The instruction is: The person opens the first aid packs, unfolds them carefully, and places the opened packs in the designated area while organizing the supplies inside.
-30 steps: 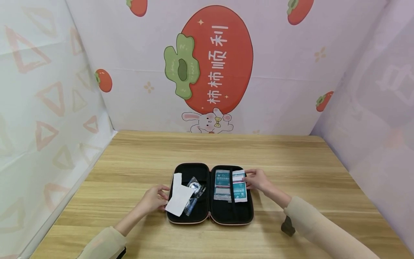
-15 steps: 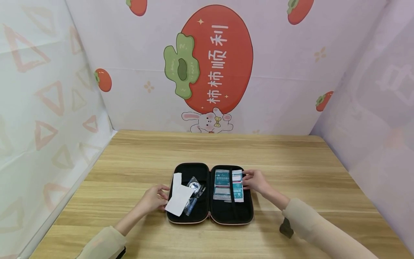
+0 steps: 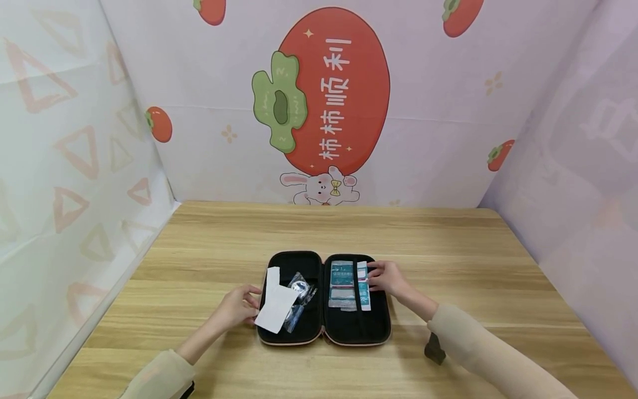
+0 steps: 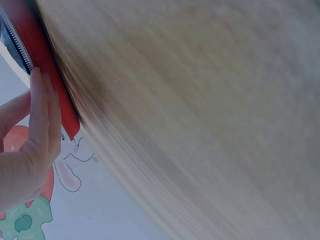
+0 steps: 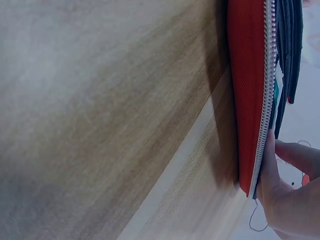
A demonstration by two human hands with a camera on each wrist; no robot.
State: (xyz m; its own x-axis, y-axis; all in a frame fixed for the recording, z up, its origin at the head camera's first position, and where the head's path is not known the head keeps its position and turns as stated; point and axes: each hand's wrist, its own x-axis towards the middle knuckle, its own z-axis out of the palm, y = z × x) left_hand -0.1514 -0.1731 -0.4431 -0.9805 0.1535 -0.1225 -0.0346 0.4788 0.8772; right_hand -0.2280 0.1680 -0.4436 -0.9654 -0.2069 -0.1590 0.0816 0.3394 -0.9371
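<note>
A zippered case (image 3: 344,332) lies open flat on the table, black inside and red outside. At its right half my right hand (image 3: 391,279) pinches the right edge of a teal-and-white sachet (image 3: 364,299), which lies partly under a black elastic strap (image 3: 356,288). Left of the strap sits another teal-and-white sachet (image 3: 341,277). My left hand (image 3: 238,306) rests at the case's left side; in the left wrist view its straight fingers (image 4: 40,110) lie against the red wall (image 4: 42,50). A white sheet (image 3: 276,310) and a clear plastic packet (image 3: 299,285) lie in the left half.
The wooden table (image 3: 319,227) extends around the case. Behind it stands a fabric backdrop (image 3: 428,138) with persimmon prints, and fabric walls flank both sides. A dark object (image 3: 435,349) is by the right sleeve. The case's zipper (image 5: 265,100) shows in the right wrist view.
My right hand has moved left with the sachet, and more of the sachet is now under the strap. The left hand has stayed in place.
</note>
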